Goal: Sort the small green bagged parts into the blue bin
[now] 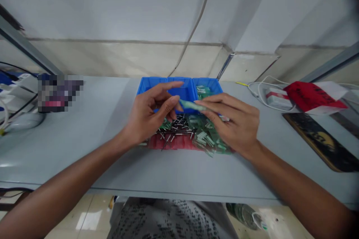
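Above the bins, my right hand [237, 119] pinches a small pale green plastic bag [193, 105] between thumb and fingertips. My left hand [151, 112] has its thumb at the bag's left end, with the index finger stretched out above and the other fingers curled below; the grip there is partly hidden. Beneath the hands, a pile of metal rivets [181, 123] with dark and silver pins lies in a red bin [175, 142]. Green bags with silvery pieces [206, 138] lie at the right of the red bin, partly under my right hand.
Behind the hands stand blue bins [182, 91], the right one holding green bags [203, 90]. At the right are a phone-like dark slab [322, 140], a red packet [311, 95], a small white box [277, 98] and cables. A mouse [26, 120] sits at the left.
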A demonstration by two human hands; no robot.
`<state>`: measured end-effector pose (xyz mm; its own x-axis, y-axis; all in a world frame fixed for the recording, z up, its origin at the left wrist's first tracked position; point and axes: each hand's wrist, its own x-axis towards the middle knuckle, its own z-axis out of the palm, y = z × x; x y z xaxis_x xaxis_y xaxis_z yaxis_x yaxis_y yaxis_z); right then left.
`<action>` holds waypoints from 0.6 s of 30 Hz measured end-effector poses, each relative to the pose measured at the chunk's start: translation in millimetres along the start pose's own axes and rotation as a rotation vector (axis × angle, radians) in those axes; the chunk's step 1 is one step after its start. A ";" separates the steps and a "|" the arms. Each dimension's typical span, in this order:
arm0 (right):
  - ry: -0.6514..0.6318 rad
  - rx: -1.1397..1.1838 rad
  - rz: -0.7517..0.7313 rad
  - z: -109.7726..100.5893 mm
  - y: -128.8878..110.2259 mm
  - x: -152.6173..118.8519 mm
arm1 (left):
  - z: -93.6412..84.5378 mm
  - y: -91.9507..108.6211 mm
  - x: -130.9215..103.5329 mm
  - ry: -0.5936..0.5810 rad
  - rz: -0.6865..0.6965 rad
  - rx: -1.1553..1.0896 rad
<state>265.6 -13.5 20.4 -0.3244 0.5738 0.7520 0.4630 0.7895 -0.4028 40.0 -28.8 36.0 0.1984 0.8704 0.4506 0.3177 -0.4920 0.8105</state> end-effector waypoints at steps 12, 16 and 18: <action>-0.099 0.457 0.373 7.0 1.9 -1.4 | -0.4 -14.1 -3.9 0.131 0.361 0.335; -0.096 0.304 0.214 10.3 3.7 -2.8 | 6.8 -7.3 -4.0 0.150 0.001 0.091; -0.111 0.255 0.262 9.7 6.8 -1.2 | 7.7 -9.0 -4.0 0.077 -0.041 0.079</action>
<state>261.2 -6.7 11.7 -0.3158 0.7722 0.5513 0.3266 0.6340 -0.7010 43.5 -28.0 24.0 0.1130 0.8873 0.4471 0.3972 -0.4528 0.7982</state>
